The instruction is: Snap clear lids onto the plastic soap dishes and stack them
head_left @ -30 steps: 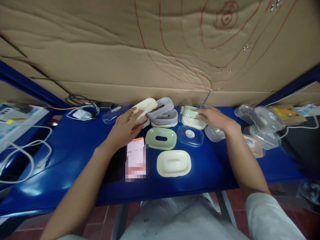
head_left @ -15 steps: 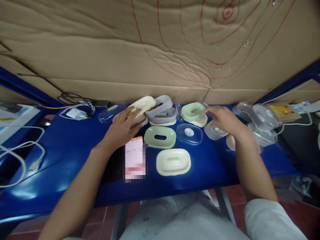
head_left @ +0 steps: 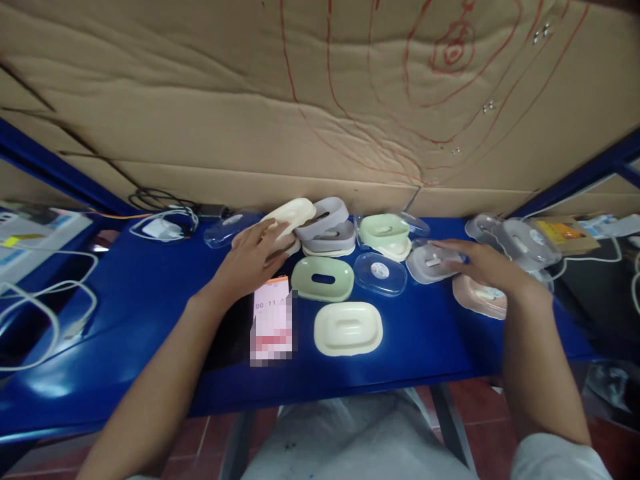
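My left hand (head_left: 255,257) lies with spread fingers over a cream soap dish (head_left: 300,212), which leans tilted on the pieces under it. Over at the right, the fingers and thumb of my right hand (head_left: 483,261) are closed on the edge of a grey soap dish (head_left: 425,272); the fingertips partly cover it. Left of that hand is a green soap dish (head_left: 385,229) on a pale base. Below my right wrist sits a pinkish soap dish (head_left: 477,297), half hidden by the arm.
Grey soap dishes (head_left: 330,235) are stacked mid-table. In front lie a green tray (head_left: 305,283), a clear lid (head_left: 383,273), a cream tray (head_left: 349,329) and a phone (head_left: 273,310). Clear-covered dishes (head_left: 530,247) crowd the right; cables (head_left: 167,227) lie left. A cardboard wall (head_left: 225,133) stands behind.
My right hand has moved from the green soap dish right and toward me, onto the grey soap dish. My left hand stays on the cream soap dish. The view has shifted slightly.
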